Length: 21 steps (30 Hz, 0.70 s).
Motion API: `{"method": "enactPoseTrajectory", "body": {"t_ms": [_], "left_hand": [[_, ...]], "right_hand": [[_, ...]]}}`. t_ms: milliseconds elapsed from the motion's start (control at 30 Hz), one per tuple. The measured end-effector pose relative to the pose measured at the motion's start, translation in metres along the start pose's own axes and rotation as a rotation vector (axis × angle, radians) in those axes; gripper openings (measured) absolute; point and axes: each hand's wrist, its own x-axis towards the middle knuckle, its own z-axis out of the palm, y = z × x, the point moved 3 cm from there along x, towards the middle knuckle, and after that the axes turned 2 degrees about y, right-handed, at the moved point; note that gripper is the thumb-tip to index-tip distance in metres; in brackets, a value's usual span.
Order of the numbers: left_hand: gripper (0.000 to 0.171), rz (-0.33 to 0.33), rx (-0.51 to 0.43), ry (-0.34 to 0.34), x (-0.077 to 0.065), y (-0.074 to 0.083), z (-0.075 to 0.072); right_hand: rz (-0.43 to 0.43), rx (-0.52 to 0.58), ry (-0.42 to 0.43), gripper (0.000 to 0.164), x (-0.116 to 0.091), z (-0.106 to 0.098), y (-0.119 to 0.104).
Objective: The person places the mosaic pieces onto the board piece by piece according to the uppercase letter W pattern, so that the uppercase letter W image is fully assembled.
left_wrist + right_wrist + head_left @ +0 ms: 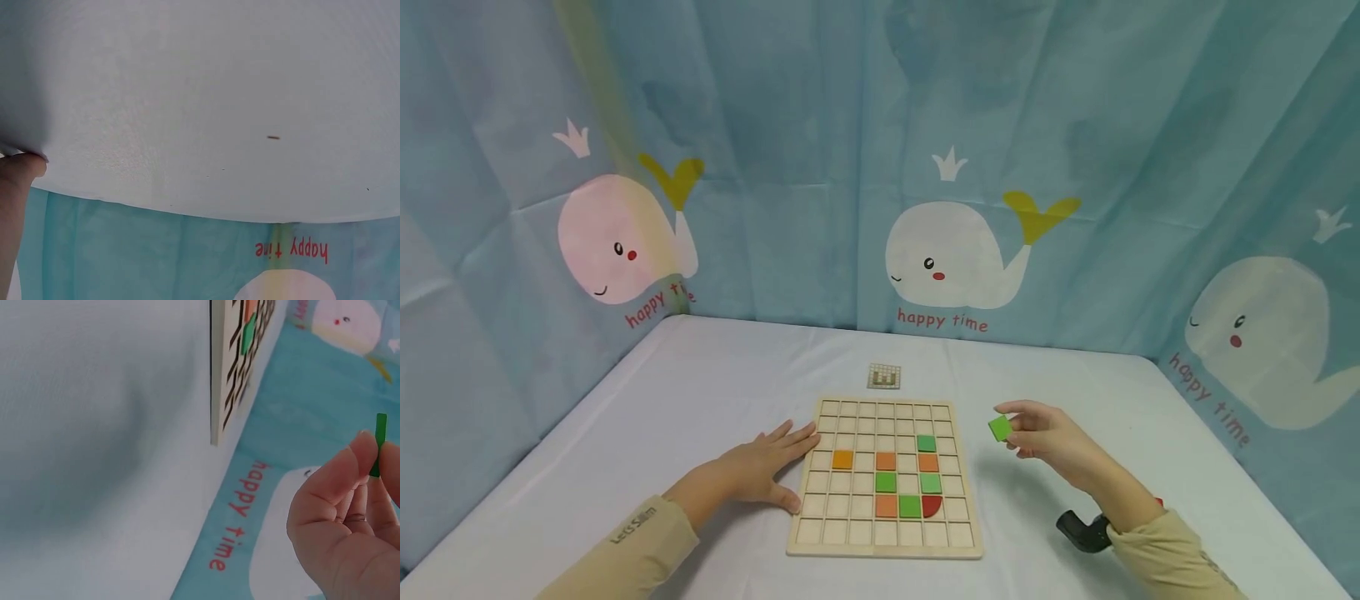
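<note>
Grid board point(835, 531): I see it lying flat on the white surface point(722, 392), between the two hands; working across from the left, the left hand point(760, 467) has its fingers spread wide and grips nothing, its fingertips on the board's left edge and its thumb lower down by that edge, I judge to stop the board sliding; inside, an orange tile point(842, 459) sits apart in a left-hand cell, while the other coloured pieces point(886, 482) group farther right, one per cell, presumably so the ridges hold them in place; just past the far edge lies a small card point(883, 377), perhaps put there to be seen without getting in the way.

Right of the board, the right hand point(1041, 435) is raised, thumb and finger brought close to pinch a light green tile point(1000, 428); the right wrist view shows it edge-on, a grip that leaves much of its face free, likely for easy turning; nearer me, a black object point(1086, 533) lies partly behind the right forearm point(1123, 496), and I cannot tell what it is.
</note>
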Motion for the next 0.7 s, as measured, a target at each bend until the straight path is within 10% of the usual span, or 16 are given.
{"method": "enactPoseTrajectory", "body": {"t_ms": [700], "left_hand": [[0.103,0.020,0.013,0.003,-0.001,0.001,-0.001]], "right_hand": [[-0.005,-0.049,-0.111,0.035,0.016,0.043,-0.018]]}}
